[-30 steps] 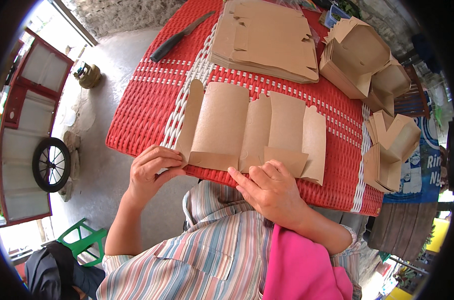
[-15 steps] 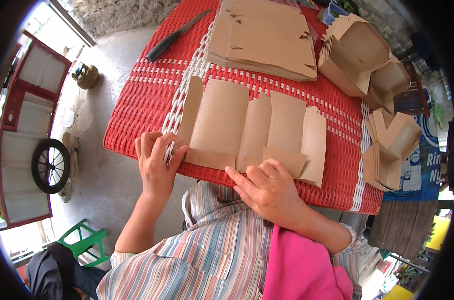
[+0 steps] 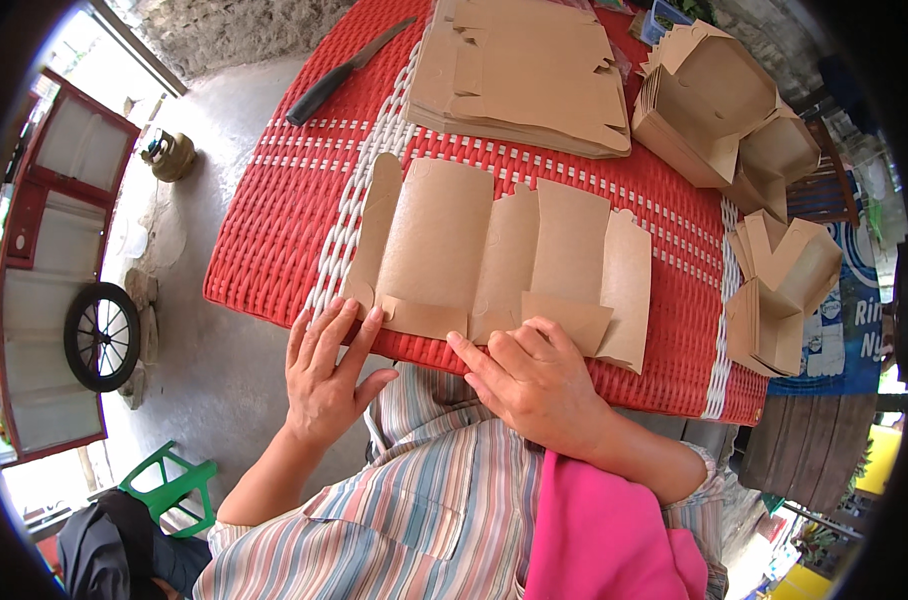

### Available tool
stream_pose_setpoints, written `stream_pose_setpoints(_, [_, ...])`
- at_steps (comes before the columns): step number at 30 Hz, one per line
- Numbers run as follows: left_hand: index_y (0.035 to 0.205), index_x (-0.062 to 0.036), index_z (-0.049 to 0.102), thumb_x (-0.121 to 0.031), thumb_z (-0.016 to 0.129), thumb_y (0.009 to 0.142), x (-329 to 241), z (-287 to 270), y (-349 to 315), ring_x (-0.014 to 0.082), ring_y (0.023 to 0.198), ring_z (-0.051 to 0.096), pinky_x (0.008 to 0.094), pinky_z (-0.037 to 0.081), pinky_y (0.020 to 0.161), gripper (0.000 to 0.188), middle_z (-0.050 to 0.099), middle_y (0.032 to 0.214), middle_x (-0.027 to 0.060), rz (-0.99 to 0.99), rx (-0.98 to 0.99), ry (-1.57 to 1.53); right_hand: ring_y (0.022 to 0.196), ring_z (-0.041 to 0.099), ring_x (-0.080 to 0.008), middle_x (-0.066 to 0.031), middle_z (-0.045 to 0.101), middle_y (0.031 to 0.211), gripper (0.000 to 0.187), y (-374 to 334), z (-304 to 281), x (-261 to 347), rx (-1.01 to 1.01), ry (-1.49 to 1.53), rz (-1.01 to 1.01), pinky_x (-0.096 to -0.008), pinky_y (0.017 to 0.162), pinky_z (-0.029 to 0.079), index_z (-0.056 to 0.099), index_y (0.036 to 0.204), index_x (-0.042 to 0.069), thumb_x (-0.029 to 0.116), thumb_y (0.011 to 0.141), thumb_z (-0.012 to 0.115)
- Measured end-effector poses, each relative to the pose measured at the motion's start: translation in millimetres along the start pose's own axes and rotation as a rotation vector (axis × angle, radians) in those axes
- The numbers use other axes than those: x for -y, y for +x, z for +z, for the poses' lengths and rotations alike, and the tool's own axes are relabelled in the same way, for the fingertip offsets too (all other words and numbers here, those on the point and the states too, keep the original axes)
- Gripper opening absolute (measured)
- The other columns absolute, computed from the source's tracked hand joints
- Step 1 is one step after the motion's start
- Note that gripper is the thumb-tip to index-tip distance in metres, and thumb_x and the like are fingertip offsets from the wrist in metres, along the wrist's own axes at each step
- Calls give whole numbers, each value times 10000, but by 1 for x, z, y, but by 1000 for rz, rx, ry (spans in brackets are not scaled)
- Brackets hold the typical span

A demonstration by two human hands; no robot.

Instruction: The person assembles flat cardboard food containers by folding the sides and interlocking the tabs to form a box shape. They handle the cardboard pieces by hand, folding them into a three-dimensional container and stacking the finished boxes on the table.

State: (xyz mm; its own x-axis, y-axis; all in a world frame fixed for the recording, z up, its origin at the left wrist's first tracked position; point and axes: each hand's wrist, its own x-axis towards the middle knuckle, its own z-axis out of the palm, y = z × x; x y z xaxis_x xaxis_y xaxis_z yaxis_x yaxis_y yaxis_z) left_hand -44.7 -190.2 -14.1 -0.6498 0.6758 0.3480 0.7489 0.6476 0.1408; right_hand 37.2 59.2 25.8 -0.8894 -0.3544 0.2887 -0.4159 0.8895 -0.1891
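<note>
Brown cardboard (image 3: 434,240) lies creased and opened out before me, at the near edge of the red-and-white woven table (image 3: 264,220), seen from my head camera. Two of its near flaps are folded inward, and its left side panel stands tilted up. My left hand (image 3: 329,375) is relaxed and unclenched, palm down, the fingertips resting at the near left corner of the cardboard and the thumb held out to the side. My right hand (image 3: 534,375) has its index finger pointing along the near edge, just below the flap, with the other fingers bent; whether they pinch the cardboard or only press on it, I cannot tell. Beyond it sits a pile of flat card sheets (image 3: 534,70), with a dark-handled knife (image 3: 349,72) to its left. On my right are nested boxes (image 3: 714,100), and nearer me another open box (image 3: 774,320) by the table's right edge.
</note>
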Motion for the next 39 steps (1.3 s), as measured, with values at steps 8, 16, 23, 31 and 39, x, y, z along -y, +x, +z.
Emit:
stream_pose_setpoints(8, [1408,-32,497,-432,648,865,-12,1,-2,292,1355,432,472,286,1128,691,459,1447,143,-59,87,-33,891,566,-162,-36,540,902,468,-5,0,0,15,-66,-38,-352,911,478,610,1293,29,176,848,614])
stream_pose_setpoints(16, [1426,-100,490,-513,610,879,-22,-3,-1,367,1364,405,494,298,1121,696,409,1480,198,-7,107,-49,979,605,-213,-124,624,1046,418,-14,1,-4,-20,-21,-33,-348,961,474,624,1203,-49,201,869,655])
stream_pose_setpoints(23, [1402,-142,526,-428,676,835,-25,-8,6,364,1348,419,507,287,1121,653,421,1472,176,-34,98,-58,1034,591,-189,-66,622,1067,386,-8,-12,0,50,-22,1,-433,1032,408,637,1181,-21,205,868,659])
stream_pose_setpoints(31, [1342,-132,578,-357,715,823,-17,-10,12,363,1355,419,519,276,1124,583,448,1455,172,-41,60,-174,1036,614,-272,-94,660,1081,223,-33,-86,-43,-316,-101,146,-467,1000,393,675,1111,26,53,933,544])
stream_pose_setpoints(39, [1301,-84,602,-256,702,844,-17,-2,22,348,1381,399,502,220,1143,498,440,1471,177,-3,-5,-251,801,563,-145,-54,590,907,349,-36,-38,-152,-73,409,602,-286,728,470,628,1223,15,178,917,665])
